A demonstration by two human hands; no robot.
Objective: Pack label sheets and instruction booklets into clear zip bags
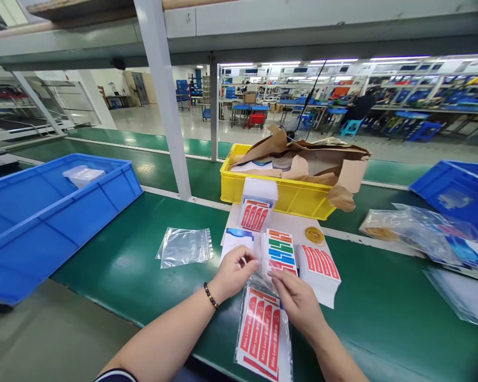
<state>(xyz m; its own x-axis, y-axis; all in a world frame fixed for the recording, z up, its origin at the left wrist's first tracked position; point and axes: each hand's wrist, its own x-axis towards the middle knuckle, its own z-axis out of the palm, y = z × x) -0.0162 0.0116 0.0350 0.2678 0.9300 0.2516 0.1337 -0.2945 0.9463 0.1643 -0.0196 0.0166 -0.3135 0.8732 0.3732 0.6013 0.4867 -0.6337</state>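
My left hand [236, 271] and my right hand [297, 302] meet at the mouth of a clear plastic bag [263, 334] that holds a sheet of red labels. Both hands have their fingers pinched on the bag's top edge. Just beyond the fingers lies a sheet of coloured labels [281, 251] in red, green and blue. A stack of red label sheets [321, 265] sits to its right, and another red label stack [255, 212] stands farther back. A white card with blue print [236, 240] lies by my left hand.
An empty clear bag [185, 246] lies to the left on the green belt [119, 265]. A blue bin [43, 217] is at far left, a yellow bin [290, 196] with brown paper behind, and plastic bags [422, 228] plus another blue bin [458, 191] at right. A rubber band roll [314, 234] lies near the labels.
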